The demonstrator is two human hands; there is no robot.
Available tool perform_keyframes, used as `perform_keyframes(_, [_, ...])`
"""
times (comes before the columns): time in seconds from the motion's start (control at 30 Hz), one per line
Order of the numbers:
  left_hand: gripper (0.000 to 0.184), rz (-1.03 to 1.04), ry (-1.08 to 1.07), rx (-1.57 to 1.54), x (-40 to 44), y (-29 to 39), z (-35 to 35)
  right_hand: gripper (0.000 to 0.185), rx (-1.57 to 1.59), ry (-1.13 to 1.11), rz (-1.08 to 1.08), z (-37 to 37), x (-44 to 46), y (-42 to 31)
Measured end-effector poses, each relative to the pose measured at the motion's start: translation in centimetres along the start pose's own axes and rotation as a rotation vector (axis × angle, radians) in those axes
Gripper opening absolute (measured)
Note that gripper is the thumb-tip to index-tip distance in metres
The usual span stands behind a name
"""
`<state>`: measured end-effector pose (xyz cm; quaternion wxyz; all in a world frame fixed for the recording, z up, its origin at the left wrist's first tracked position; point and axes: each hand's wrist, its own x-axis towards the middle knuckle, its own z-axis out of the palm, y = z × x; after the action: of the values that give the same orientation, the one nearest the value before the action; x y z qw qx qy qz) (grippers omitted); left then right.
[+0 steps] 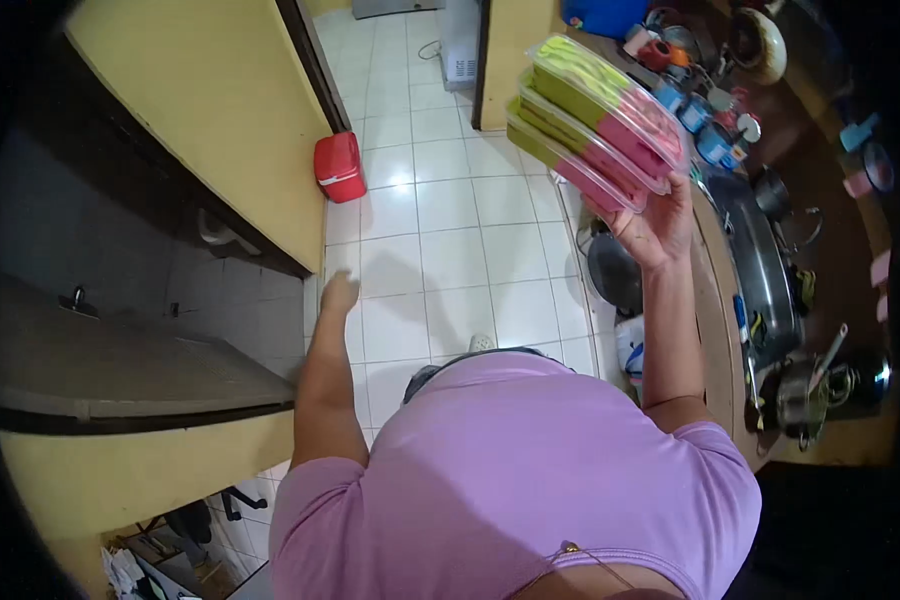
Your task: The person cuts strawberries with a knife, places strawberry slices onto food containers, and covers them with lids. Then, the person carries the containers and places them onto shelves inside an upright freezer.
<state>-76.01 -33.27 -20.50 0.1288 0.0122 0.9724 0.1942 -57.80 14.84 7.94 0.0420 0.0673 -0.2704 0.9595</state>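
My right hand (655, 230) is raised at the upper right, its fingers wrapped around the near end of a stack of three clear plastic food containers (600, 110). Green content fills one end of each container and pink the other; the top one shows wavy, piped-looking swirls under its clear lid. The stack tilts in my grip above the counter's edge. My left hand (340, 292) hangs low at my side over the floor tiles, with nothing visible in it. Its fingers are small and mostly turned away, so their pose is unclear.
A kitchen counter (710, 290) runs along the right, with a sink (760, 260), a cooking pot (798, 395) and several cups and jars. A dark pan (615, 272) sits below its edge. On the left are a red cooler box (340, 167) and a doorway. White floor tiles (455, 205) lead forward.
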Motion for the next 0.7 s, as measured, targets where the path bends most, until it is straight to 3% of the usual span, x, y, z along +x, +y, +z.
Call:
perform_keyframes(0.03, [0.045, 0.036, -0.092, 0.173, 4.6, -11.9, 6.4, 0.075, -0.034, 0.025, 0.001, -1.1, 3.9, -0.3])
perform_keyframes(0.07, [0.042, -0.289, -0.132, 0.161, 1.8, -13.5, 7.1, 0.075, -0.023, 0.028, 0.019, -2.3, 7.5, -0.2])
perform_keyframes(0.1, [0.036, -0.706, -0.437, 0.068, -1.2, -12.0, 4.4, 0.075, -0.020, 0.041, 0.021, -3.4, 10.9, -0.2])
perform_keyframes(0.13, [0.031, -0.658, -0.665, 0.331, -1.3, -19.3, 9.3, 0.074, -0.024, 0.044, 0.020, -4.2, 14.8, -0.2])
perform_keyframes(0.17, [0.028, -0.887, -0.289, -0.284, -7.4, -16.3, 6.2, 0.074, -0.012, 0.066, 0.012, -5.0, 18.7, 0.2])
perform_keyframes(0.23, [0.029, -1.084, -0.383, -0.448, -8.7, -16.0, 5.1, 0.074, -0.032, -0.027, 0.052, -7.9, 26.4, 1.4])
perform_keyframes(0.37, [0.029, -1.191, -0.465, -0.564, 2.3, -15.1, 3.8, 0.076, -0.026, 0.011, 0.056, -11.8, 40.9, 5.0])
perform_keyframes(0.5, [0.029, -0.979, -0.427, -0.539, 27.6, -13.8, 0.1, 0.076, -0.052, 0.019, 0.034, -12.9, 57.0, 7.3])
perform_keyframes(0.53, [0.030, -0.803, -0.404, -0.416, 36.6, -13.1, -0.8, 0.076, -0.053, 0.028, 0.046, -13.3, 61.5, 8.1])
perform_keyframes(0.57, [0.030, -0.382, -0.396, 0.172, 47.9, -13.5, 0.3, 0.074, -0.029, 0.008, 0.059, -14.0, 64.2, 7.9])
perform_keyframes(0.63, [0.038, -0.137, 0.018, -0.096, 59.6, 2.4, -9.5, 0.068, 0.002, 0.051, 0.038, -13.8, 69.2, 7.2])
perform_keyframes(0.67, [0.046, 0.110, 0.211, -0.483, 67.2, 6.4, -9.9, 0.066, 0.001, 0.067, 0.044, -14.3, 72.1, 7.5])
perform_keyframes(0.7, [0.054, 0.093, 0.037, -0.785, 72.0, 14.6, -15.6, 0.063, -0.047, 0.119, 0.002, -14.7, 76.8, 8.7])
